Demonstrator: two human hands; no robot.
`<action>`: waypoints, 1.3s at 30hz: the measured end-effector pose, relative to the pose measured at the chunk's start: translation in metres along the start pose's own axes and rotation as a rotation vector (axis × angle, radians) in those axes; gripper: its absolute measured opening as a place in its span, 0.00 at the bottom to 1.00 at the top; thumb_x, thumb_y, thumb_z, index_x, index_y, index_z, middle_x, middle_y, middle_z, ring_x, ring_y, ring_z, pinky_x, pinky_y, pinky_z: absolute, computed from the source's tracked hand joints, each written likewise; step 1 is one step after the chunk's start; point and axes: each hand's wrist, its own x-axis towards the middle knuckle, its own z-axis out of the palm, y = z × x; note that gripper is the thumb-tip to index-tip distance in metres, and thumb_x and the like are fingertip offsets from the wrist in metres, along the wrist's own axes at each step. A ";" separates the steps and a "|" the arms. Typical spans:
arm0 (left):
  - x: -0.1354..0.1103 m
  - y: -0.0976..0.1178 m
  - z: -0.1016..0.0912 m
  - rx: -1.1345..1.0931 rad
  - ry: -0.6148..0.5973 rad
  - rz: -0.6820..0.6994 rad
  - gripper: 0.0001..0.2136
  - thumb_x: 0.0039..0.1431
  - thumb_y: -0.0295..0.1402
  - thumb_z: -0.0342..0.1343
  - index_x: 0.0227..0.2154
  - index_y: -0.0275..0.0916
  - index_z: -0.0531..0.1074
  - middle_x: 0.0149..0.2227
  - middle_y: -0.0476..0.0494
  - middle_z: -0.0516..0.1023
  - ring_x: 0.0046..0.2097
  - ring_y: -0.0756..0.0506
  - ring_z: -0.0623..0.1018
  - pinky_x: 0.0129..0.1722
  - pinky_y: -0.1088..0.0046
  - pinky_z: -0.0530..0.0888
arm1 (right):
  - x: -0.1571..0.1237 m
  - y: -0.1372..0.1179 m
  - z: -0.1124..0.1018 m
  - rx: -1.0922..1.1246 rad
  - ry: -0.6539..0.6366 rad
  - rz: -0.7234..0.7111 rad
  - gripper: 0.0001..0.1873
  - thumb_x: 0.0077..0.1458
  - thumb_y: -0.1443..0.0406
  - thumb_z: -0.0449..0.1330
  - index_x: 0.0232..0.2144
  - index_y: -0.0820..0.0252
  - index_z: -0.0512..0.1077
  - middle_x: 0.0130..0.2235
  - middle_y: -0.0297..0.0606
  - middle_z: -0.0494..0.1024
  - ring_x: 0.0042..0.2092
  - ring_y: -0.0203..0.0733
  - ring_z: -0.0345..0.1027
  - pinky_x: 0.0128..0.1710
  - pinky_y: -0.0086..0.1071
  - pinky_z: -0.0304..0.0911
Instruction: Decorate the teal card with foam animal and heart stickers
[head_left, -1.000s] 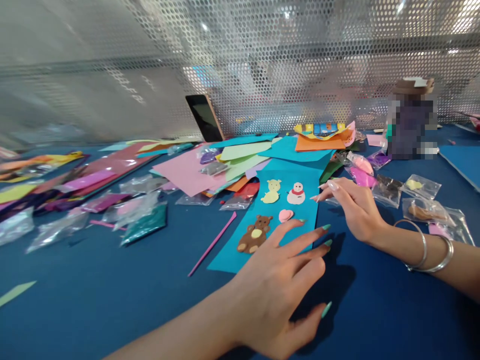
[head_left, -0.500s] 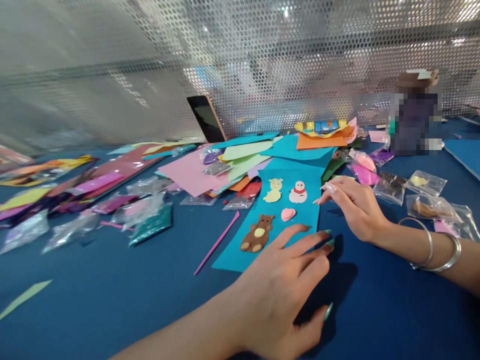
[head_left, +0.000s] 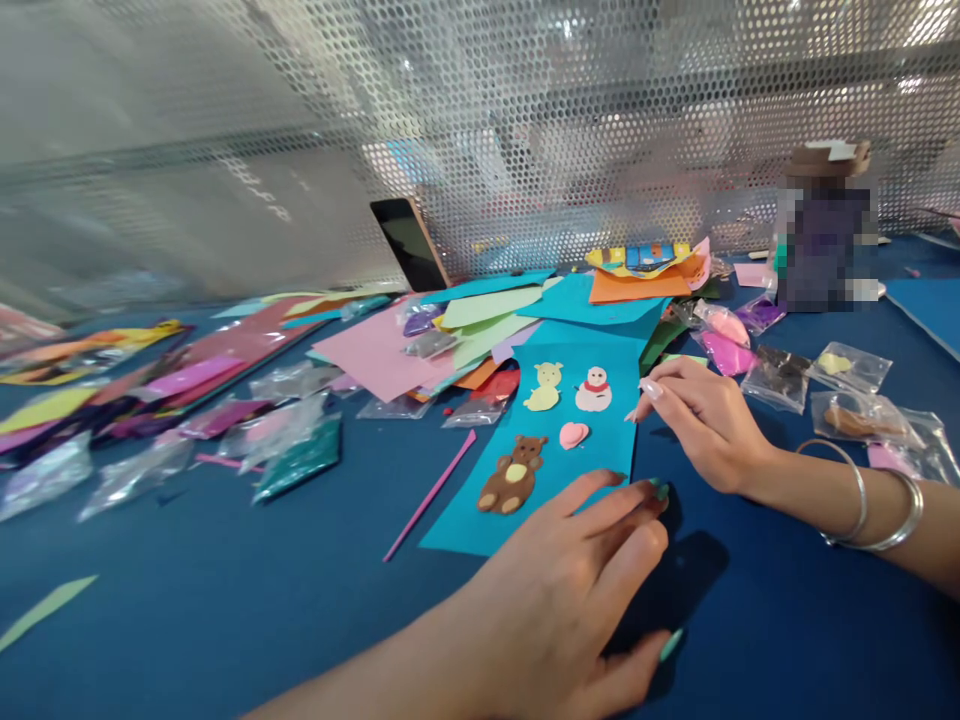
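Observation:
A blue paper sheet [head_left: 457, 525] lies on the table, bearing a brown clay bear [head_left: 513, 480], a pale yellow animal figure [head_left: 544, 388], a pink snowman [head_left: 594, 392] with a red scarf and a small pink clay piece [head_left: 574, 435]. Over the sheet's lower right part is my left hand [head_left: 577, 590], its green-nailed fingers spread and the thumb apart. By the sheet's right edge, my right hand [head_left: 705, 420] is closed with fingertips drawn together; whatever lies between them is too small to make out. A purple stick [head_left: 430, 495] rests left of the sheet.
Coloured papers [head_left: 382, 350] are piled behind the sheet. Bagged clay [head_left: 780, 375] lies at the right, with more packets [head_left: 300, 455] at the left. A phone [head_left: 409, 243] leans on a perforated metal panel [head_left: 525, 130]. A blurred-out bottle [head_left: 825, 240] stands at the back right.
My left hand has shifted slightly down and right, its thumb moving right. My right hand stays by the sheet's edge, almost unchanged. The view has tilted a little.

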 end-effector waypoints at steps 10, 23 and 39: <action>0.000 -0.003 -0.003 0.130 0.081 0.020 0.12 0.58 0.36 0.47 0.41 0.35 0.61 0.43 0.39 0.76 0.52 0.41 0.69 0.54 0.59 0.57 | 0.001 -0.001 -0.001 -0.021 -0.013 -0.010 0.21 0.61 0.63 0.45 0.22 0.62 0.72 0.31 0.40 0.72 0.36 0.39 0.66 0.36 0.34 0.60; 0.001 -0.001 0.004 0.131 0.130 0.023 0.13 0.57 0.39 0.43 0.40 0.35 0.63 0.38 0.36 0.76 0.45 0.40 0.72 0.42 0.60 0.68 | 0.000 -0.002 0.000 -0.073 -0.017 -0.090 0.21 0.60 0.65 0.45 0.22 0.63 0.71 0.30 0.40 0.71 0.35 0.38 0.65 0.34 0.32 0.61; 0.001 0.001 0.001 0.000 -0.023 0.011 0.10 0.57 0.34 0.46 0.38 0.32 0.64 0.38 0.35 0.74 0.44 0.39 0.72 0.42 0.62 0.69 | 0.000 -0.003 -0.001 -0.081 -0.030 -0.094 0.21 0.61 0.64 0.44 0.21 0.62 0.70 0.30 0.40 0.70 0.34 0.38 0.64 0.33 0.33 0.60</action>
